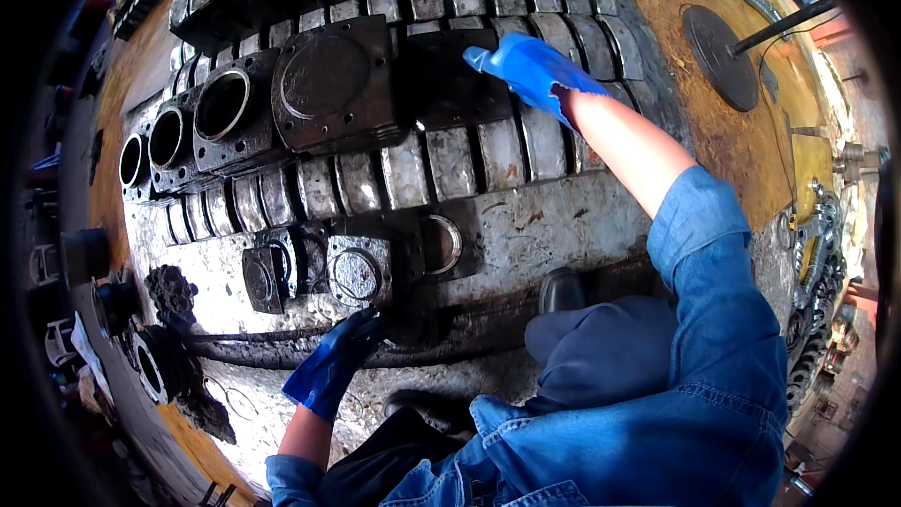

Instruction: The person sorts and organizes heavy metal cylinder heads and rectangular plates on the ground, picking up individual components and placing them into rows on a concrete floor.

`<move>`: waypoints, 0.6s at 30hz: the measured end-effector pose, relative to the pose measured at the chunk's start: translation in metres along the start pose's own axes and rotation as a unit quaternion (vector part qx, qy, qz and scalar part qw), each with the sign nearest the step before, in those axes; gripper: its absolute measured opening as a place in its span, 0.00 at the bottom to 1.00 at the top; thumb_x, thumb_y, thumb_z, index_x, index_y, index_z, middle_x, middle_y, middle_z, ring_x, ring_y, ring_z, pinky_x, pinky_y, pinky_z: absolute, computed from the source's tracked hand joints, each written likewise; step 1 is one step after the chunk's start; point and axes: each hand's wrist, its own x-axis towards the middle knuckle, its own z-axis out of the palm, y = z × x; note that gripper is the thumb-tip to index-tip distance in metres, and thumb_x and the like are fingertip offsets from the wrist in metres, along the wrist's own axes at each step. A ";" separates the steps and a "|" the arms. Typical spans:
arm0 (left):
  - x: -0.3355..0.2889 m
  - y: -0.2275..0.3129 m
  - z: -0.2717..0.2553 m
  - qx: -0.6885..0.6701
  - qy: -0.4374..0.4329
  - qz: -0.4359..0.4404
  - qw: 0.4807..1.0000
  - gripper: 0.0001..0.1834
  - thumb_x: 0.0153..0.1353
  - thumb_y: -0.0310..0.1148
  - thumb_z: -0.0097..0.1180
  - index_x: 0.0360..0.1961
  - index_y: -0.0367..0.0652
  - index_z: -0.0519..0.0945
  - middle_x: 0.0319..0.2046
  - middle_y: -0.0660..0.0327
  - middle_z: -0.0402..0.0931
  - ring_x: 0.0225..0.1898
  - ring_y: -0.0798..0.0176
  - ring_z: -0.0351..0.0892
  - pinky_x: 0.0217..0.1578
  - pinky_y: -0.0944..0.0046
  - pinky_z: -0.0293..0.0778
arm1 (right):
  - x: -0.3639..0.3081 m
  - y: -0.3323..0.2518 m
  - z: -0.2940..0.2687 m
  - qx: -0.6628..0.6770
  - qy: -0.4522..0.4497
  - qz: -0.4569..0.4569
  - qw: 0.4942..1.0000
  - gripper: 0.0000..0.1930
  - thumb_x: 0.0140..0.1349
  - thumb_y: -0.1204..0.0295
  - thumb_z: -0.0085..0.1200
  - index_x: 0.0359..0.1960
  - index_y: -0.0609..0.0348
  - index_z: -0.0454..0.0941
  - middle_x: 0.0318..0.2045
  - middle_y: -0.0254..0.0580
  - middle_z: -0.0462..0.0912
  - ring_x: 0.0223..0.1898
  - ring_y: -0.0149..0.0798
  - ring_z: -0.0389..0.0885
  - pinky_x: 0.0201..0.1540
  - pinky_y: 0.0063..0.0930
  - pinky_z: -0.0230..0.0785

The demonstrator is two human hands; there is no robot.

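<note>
Square plate (333, 80), dark, with a broad round face and bolt holes by its corners: landmark for these notes. Layered edges below it suggest a stack.

Right hand (530, 66), blue-gloved, well to the right of the square plate, over the far right part of a dark plate (450, 80). Fingers bunched, slightly bent, tips pointing left; whether they grip the edge or only rest there, cannot tell. Left hand (343, 352), darker blue glove, on the person's side of the square plate, fingers together and stretched out, tips at the near edge of a grey block (357, 270). Contact likely; hold cannot be told.

Step, as I judge it: handling the dark plate, right hand placed at its edge. Next move, if a lift, would call for fingertips under that edge and a secure pinch, as the surface looks greasy.

Dark plate: just right of the square plate, flat, near black, faint shine along the lower edge, lying across silver ribbed bars (408, 169). Surface detail lost in shadow.

Left of the square plate, flanges with round openings (247, 89). Nearer the person than it, right of the grey block, a ringed plate (458, 246).
</note>
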 end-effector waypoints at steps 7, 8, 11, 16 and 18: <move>0.012 -0.001 0.002 0.412 -0.072 0.182 0.890 0.24 0.67 0.32 0.54 0.62 0.35 0.70 0.55 0.51 0.78 0.54 0.56 0.80 0.51 0.60 0.78 | 0.003 -0.014 0.008 -0.033 0.017 -0.004 0.999 0.27 0.63 0.48 0.55 0.40 0.67 0.83 0.36 0.63 0.84 0.38 0.52 0.84 0.44 0.44 0.73; 0.009 0.002 0.004 0.381 -0.064 0.171 0.906 0.23 0.68 0.31 0.54 0.62 0.34 0.71 0.55 0.50 0.78 0.53 0.56 0.80 0.50 0.60 0.79 | 0.001 -0.009 0.007 -0.016 0.018 -0.026 0.999 0.27 0.63 0.48 0.55 0.40 0.65 0.84 0.36 0.59 0.85 0.38 0.47 0.85 0.44 0.41 0.73; -0.011 0.028 0.032 0.121 -0.039 0.040 0.991 0.23 0.70 0.30 0.51 0.64 0.34 0.69 0.56 0.49 0.77 0.54 0.53 0.80 0.50 0.59 0.80 | -0.016 -0.001 -0.004 0.143 -0.001 0.025 0.989 0.26 0.63 0.47 0.56 0.40 0.63 0.84 0.34 0.53 0.86 0.38 0.43 0.84 0.45 0.37 0.72; -0.019 0.055 -0.002 0.123 0.047 0.088 0.987 0.27 0.71 0.41 0.48 0.64 0.34 0.68 0.58 0.48 0.75 0.56 0.52 0.78 0.57 0.57 0.75 | -0.067 -0.011 -0.014 0.185 -0.101 -0.092 0.973 0.26 0.64 0.48 0.57 0.37 0.66 0.83 0.28 0.46 0.86 0.25 0.34 0.83 0.30 0.25 0.73; -0.027 0.057 -0.026 0.143 0.076 0.142 0.977 0.27 0.71 0.46 0.49 0.62 0.37 0.71 0.56 0.51 0.78 0.51 0.57 0.82 0.49 0.64 0.76 | -0.085 -0.036 0.023 0.248 -0.300 -0.020 0.921 0.24 0.66 0.53 0.58 0.39 0.68 0.83 0.27 0.50 0.86 0.17 0.32 0.80 0.21 0.20 0.72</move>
